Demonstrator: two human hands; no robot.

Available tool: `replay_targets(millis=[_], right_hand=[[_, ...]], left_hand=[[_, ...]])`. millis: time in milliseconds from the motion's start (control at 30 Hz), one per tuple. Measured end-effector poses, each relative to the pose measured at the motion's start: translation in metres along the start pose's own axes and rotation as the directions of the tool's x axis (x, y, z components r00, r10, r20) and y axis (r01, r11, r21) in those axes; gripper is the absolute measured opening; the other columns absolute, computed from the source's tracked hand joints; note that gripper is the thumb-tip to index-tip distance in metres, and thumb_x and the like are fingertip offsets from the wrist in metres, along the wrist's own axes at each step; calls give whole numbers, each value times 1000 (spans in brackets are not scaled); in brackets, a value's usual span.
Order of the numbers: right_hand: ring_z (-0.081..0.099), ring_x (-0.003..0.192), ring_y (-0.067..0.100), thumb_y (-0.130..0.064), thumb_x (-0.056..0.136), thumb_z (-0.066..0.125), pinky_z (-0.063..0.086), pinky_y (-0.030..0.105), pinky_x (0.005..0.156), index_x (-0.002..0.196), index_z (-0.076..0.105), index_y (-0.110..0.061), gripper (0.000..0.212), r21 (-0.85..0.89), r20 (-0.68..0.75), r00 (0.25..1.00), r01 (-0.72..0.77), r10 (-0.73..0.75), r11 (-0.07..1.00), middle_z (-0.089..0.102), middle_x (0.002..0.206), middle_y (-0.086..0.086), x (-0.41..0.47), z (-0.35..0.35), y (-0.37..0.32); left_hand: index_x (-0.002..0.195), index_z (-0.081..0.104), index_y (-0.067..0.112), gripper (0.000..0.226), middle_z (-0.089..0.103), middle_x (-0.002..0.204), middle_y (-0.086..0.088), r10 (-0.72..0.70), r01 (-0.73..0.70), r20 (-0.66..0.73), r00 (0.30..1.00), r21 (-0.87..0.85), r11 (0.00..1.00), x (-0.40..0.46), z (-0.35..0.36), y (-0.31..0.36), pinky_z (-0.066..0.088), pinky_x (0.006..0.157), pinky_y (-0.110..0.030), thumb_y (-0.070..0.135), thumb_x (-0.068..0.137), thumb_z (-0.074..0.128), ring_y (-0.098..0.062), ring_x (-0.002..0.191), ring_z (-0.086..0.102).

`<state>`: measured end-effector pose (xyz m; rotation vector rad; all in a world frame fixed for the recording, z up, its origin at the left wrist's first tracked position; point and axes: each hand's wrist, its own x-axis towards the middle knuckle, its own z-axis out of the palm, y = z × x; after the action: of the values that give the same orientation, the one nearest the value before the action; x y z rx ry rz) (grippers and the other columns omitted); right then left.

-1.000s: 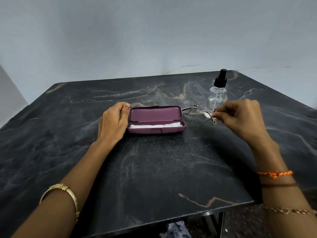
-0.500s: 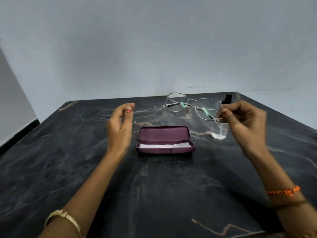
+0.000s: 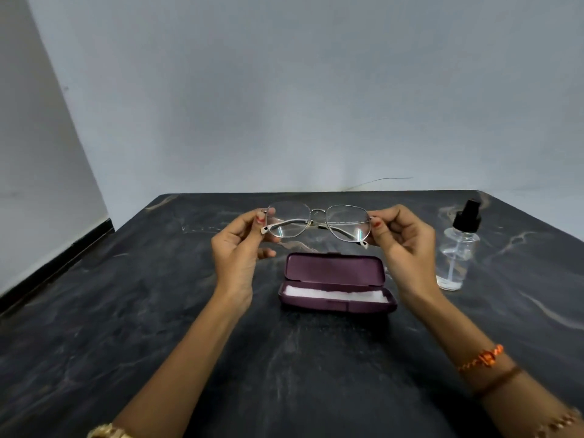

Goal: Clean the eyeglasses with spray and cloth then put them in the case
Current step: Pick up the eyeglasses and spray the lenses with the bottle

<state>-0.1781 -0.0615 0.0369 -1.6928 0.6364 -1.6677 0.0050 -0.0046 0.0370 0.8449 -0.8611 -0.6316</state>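
Thin metal-framed eyeglasses (image 3: pixel 318 223) with folded arms are held up in the air above the table. My left hand (image 3: pixel 238 248) pinches their left end and my right hand (image 3: pixel 406 245) pinches their right end. Below them the maroon glasses case (image 3: pixel 336 281) lies open on the table, lid tilted back. A white cloth (image 3: pixel 335 294) lies inside its tray. A clear spray bottle (image 3: pixel 456 249) with a black nozzle stands upright to the right of the case, just beyond my right hand.
Everything rests on a dark marble table (image 3: pixel 126 311) with pale veins. A grey wall (image 3: pixel 284 105) rises directly behind its far edge. A black skirting strip (image 3: pixel 47 263) runs along the floor at the left.
My right hand lifted the eyeglasses off the table and brought them over the case. My left hand left the case and took hold of the frame's left end. The view tilted up.
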Motion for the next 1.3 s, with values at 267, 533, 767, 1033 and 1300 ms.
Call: replay_targets(millis=[267, 533, 767, 1033, 1300], right_hand=[[64, 68, 5, 2, 86, 52, 51, 14, 62, 81, 61, -23, 27, 52, 69, 997, 16, -19, 998, 69, 70, -9, -7, 4, -4], [62, 74, 12, 0, 89, 49, 50, 15, 65, 83, 57, -18, 21, 91, 27, 999, 22, -24, 996, 69, 81, -3, -10, 6, -8], [62, 76, 9, -20, 81, 52, 50, 22, 69, 83, 56, -15, 6, 179, 37, 999, 27, -34, 984, 73, 80, -14, -10, 6, -13], [62, 80, -1, 0, 86, 52, 50, 16, 72, 85, 57, -24, 24, -122, 35, 965, 261, -258, 958, 67, 80, -14, -2, -8, -20], [64, 63, 27, 4, 82, 57, 52, 34, 52, 78, 65, 6, 10, -715, 171, 717, 562, -675, 416, 70, 68, 16, 6, -23, -14]], left_hand=[[69, 70, 27, 11, 73, 79, 12, -114, 168, 215, 970, -251, 953, 2, -6, 8, 49, 50, -15, 32, 67, 61, -8, 72, 68], [64, 68, 20, 40, 72, 68, 5, -158, 290, 321, 934, -421, 859, 0, -5, 6, 57, 58, -23, 41, 36, 87, -13, 74, 70], [58, 68, 22, 43, 67, 57, 8, -83, 173, 244, 966, -377, 910, 5, -8, 9, 58, 67, -25, 43, 27, 89, -8, 68, 66], [60, 72, 24, 37, 69, 59, 13, 129, -94, 212, 969, -167, 981, 10, -12, 14, 50, 69, -12, 49, 36, 85, -1, 66, 64], [73, 73, 26, 27, 72, 70, 15, 228, -252, 317, 921, 38, 967, 3, -10, 18, 50, 70, -11, 47, 57, 75, 0, 72, 64]])
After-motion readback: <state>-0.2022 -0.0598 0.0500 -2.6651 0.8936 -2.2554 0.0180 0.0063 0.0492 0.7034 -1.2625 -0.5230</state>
